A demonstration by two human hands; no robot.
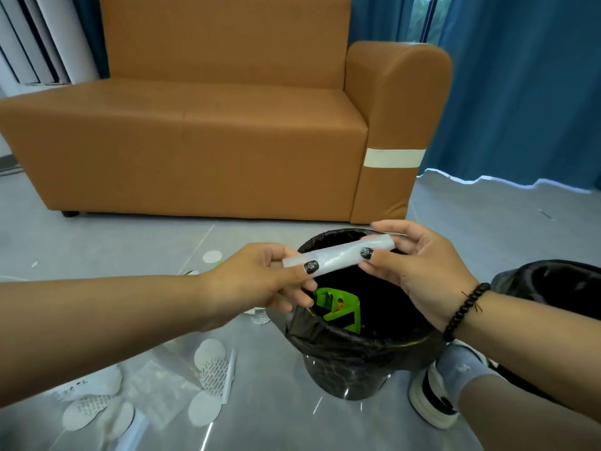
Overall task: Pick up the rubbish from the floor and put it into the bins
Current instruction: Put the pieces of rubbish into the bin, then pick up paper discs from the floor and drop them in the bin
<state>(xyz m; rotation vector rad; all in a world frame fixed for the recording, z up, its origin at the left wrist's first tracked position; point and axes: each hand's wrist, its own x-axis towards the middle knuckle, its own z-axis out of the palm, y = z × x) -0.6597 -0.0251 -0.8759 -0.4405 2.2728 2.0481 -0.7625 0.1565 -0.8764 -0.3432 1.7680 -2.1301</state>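
Both hands hold a white roll (338, 257) over the open mouth of the bin (354, 345), which stands on the floor (266, 415) in front of the sofa (201, 138). The left hand (260, 281) pinches the roll's left end between thumb and curled fingers; the right hand (419, 271) pinches its right end the same way. The roll's long axis runs left to right, its right end tilted slightly up and away. Inside the bin lies a green wrapper (338, 309); its print cannot be read. White discs (208, 353) and a clear bag (156, 385) litter the floor left of the bin. A second bin (553, 281) stands close on the right, a shoe (435, 395) between them
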